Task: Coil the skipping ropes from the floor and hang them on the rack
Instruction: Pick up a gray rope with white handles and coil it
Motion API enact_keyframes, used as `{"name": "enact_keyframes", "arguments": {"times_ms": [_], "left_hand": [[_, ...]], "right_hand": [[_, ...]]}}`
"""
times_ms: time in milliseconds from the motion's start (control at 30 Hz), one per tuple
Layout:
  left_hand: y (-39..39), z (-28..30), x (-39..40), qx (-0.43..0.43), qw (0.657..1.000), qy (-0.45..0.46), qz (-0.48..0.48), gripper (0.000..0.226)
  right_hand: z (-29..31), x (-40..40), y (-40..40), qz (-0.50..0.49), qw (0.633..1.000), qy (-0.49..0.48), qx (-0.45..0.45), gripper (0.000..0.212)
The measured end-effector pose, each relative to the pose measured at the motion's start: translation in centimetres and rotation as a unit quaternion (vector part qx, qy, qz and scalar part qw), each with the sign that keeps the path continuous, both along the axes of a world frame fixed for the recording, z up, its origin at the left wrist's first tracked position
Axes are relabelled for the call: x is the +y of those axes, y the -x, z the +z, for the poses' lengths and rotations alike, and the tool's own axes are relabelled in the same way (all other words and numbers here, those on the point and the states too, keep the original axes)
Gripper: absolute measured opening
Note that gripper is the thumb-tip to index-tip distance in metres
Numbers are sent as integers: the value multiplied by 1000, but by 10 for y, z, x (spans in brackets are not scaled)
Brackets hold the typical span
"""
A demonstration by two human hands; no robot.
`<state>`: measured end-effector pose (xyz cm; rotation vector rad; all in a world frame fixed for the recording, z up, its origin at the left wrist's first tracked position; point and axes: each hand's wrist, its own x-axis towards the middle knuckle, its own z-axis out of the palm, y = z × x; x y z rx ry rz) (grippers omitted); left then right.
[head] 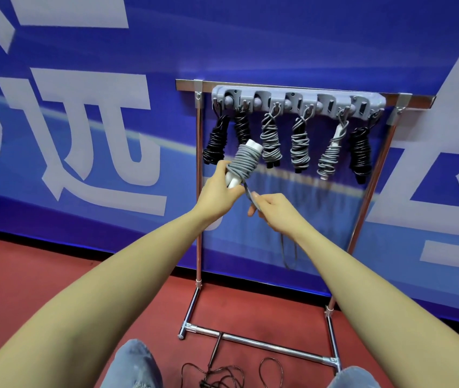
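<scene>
Your left hand [219,191] grips the grey coiled rope [243,161]; your right hand [271,210] pinches its tail: tuck it snugly, leaving a hanging loop.

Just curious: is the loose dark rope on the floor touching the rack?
Touching: the head view shows the dark rope's handle lying across the rack's bottom bar.

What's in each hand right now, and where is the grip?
The left hand grips the grey coiled rope by the lower end of its white handles. The right hand pinches that rope's loose tail just below the coil.
</scene>
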<state>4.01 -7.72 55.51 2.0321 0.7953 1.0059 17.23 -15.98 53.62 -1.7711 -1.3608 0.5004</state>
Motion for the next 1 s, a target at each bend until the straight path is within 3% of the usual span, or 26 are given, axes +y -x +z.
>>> {"name": "enact_keyframes", "arguments": {"times_ms": [133,267,467,567,667,767,867,967,1000], "left_hand": [[0,-5,10,77,994,-8,75,31],[2,-12,12,215,964,-51,146,36],[2,-18,15,320,922,-76,205,31],[7,-17,22,407,871,-189,202,24],[13,-18,22,489,805,-300,152,21],[17,-19,21,516,756,-394,84,18],[19,-12,16,482,711,-512,-8,21],[16,-14,18,500,741,-447,27,8],[14,-17,21,503,754,-419,54,15]], "right_hand": [[2,-2,5,14,1000,12,13,57],[6,-4,14,51,993,35,-103,47],[22,-7,29,88,970,74,-213,42],[31,-9,30,109,949,75,-285,31],[39,-8,29,108,895,65,-428,17],[39,-6,24,82,861,44,-501,22],[32,-4,23,92,881,71,-458,25],[29,-2,18,81,929,67,-354,23],[29,-2,15,76,941,57,-325,23]]}}
